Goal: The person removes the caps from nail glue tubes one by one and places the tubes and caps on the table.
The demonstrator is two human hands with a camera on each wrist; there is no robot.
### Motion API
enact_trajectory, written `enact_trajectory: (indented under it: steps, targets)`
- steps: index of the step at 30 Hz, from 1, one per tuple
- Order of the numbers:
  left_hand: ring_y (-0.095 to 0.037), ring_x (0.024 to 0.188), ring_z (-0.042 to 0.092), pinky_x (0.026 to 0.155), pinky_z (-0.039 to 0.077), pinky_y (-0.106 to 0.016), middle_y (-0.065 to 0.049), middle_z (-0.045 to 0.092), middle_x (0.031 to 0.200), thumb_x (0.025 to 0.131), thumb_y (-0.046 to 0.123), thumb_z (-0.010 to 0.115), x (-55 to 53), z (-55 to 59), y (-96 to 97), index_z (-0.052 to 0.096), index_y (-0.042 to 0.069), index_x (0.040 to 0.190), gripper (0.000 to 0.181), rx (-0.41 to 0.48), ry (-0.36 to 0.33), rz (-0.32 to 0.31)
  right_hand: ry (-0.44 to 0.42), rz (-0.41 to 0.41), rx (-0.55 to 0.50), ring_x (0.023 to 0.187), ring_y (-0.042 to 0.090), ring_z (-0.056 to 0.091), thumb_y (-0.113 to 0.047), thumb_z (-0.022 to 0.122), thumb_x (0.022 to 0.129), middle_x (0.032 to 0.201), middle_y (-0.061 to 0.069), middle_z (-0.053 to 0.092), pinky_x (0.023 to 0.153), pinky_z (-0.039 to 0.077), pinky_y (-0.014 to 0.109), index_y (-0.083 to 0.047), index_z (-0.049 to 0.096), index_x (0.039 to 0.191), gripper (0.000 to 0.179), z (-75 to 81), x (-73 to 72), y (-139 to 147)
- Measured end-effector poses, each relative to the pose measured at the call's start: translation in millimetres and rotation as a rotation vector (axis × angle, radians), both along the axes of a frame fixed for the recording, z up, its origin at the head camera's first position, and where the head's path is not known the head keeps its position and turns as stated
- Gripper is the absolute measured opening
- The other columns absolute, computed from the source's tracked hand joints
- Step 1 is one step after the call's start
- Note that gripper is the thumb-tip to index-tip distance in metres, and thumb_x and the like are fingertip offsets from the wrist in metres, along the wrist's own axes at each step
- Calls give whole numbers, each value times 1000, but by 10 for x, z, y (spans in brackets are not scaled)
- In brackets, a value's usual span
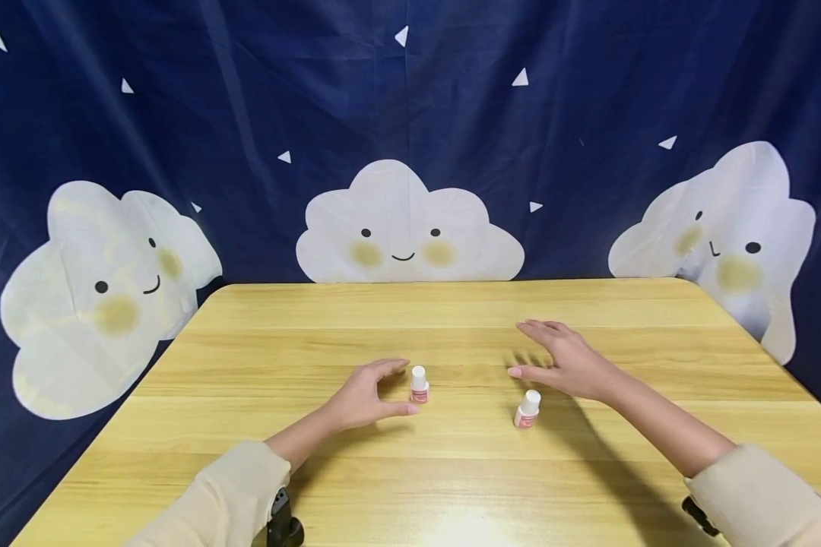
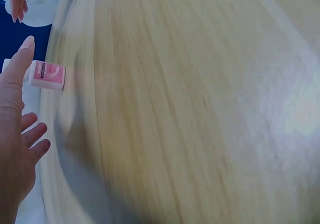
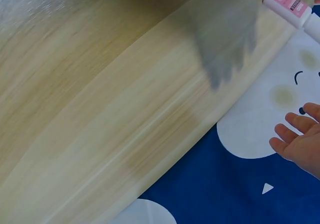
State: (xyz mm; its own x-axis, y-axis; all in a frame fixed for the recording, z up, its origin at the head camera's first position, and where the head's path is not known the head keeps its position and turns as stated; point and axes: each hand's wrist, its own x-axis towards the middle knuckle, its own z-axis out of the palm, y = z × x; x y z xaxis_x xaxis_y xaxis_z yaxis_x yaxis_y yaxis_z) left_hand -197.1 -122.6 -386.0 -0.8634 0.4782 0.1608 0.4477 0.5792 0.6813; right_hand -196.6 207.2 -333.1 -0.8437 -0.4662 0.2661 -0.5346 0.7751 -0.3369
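Observation:
Two small white bottles with pink labels stand upright on the wooden table [image 1: 451, 479]. Around the left bottle [image 1: 420, 386], my left hand [image 1: 369, 395] curves with thumb and fingers spread apart, holding nothing. That same bottle [image 2: 49, 75] shows beyond the thumb in the left wrist view. My right hand [image 1: 571, 365] hovers above and behind the right bottle [image 1: 527, 410], fingers extended and thumb apart, not gripping it. In the right wrist view the right hand [image 3: 302, 144] appears with its fingers spread, and a bottle [image 3: 287, 6] is at the upper right corner.
Behind the table's far edge hangs a dark blue curtain [image 1: 404, 99] with white triangles and smiling clouds. A middle cloud [image 1: 404, 228] faces me. Beige sleeves [image 1: 226, 494] and black wrist straps are on both arms. Shadows of the arms fall across the wood.

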Motion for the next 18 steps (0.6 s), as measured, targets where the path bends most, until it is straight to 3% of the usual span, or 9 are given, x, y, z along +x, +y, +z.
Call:
enact_trajectory:
  steps: [9, 18]
  targets:
    - [-26, 111, 60, 97, 47, -41, -13, 63, 121, 71, 29, 81, 4, -33, 70, 58, 0, 121, 62, 73, -52, -21, -81, 38, -64, 122, 42, 46, -39, 69, 82, 132, 22, 53, 100, 39, 55, 4, 49, 130, 68, -11, -40, -114]
    - [-24, 103, 65, 93, 50, -35, -12, 69, 109, 72, 18, 80, -22, -96, 144, 65, 0, 111, 46, 141, -56, -17, -66, 95, -80, 118, 37, 52, -38, 68, 83, 126, 21, 57, 97, 43, 51, 5, 53, 126, 63, -11, -70, -269]
